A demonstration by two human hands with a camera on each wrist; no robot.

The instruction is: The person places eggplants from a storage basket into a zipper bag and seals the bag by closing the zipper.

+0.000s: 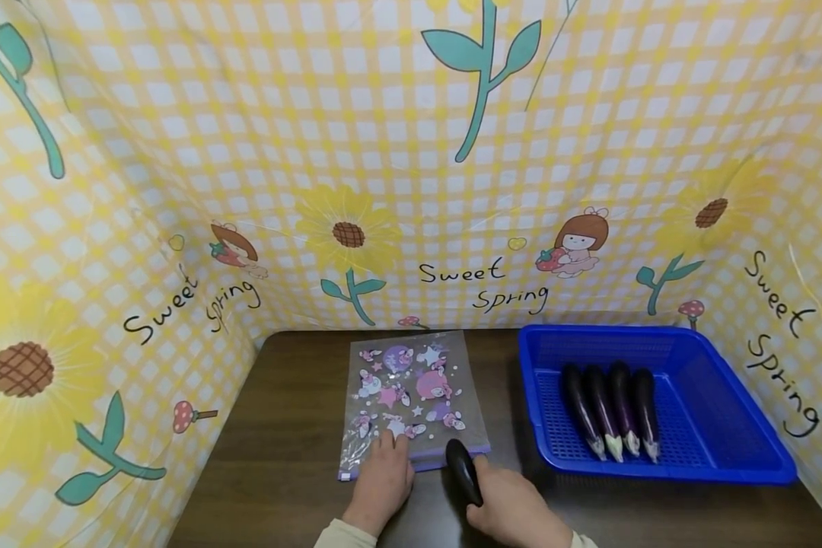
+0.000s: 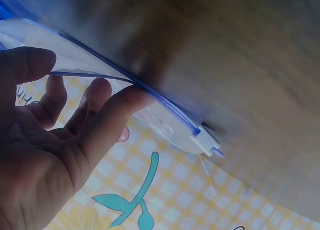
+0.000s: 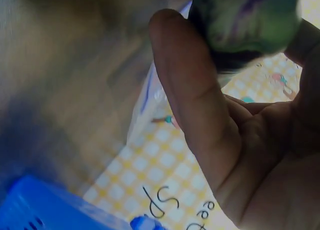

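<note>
A clear slider zip bag (image 1: pixel 411 388) with pink and purple cartoon prints lies flat on the table, its purple-edged mouth toward me. My left hand (image 1: pixel 385 476) holds the bag at that mouth, and in the left wrist view its fingers (image 2: pixel 35 62) are at one lip, which bows away from the other. The white slider (image 2: pixel 205 141) sits at the end of the zip. My right hand (image 1: pixel 514 504) grips a dark eggplant (image 1: pixel 463 472), whose rounded end overlaps the bag's mouth in the head view. Its pale green stem end (image 3: pixel 255 24) shows in the right wrist view.
On the right stands a blue plastic basket (image 1: pixel 733 426) with several eggplants (image 1: pixel 613 411) side by side in it. Yellow checked cloth (image 1: pixel 411 175) with flower prints hangs behind and along both sides of the dark wooden table (image 1: pixel 267 426).
</note>
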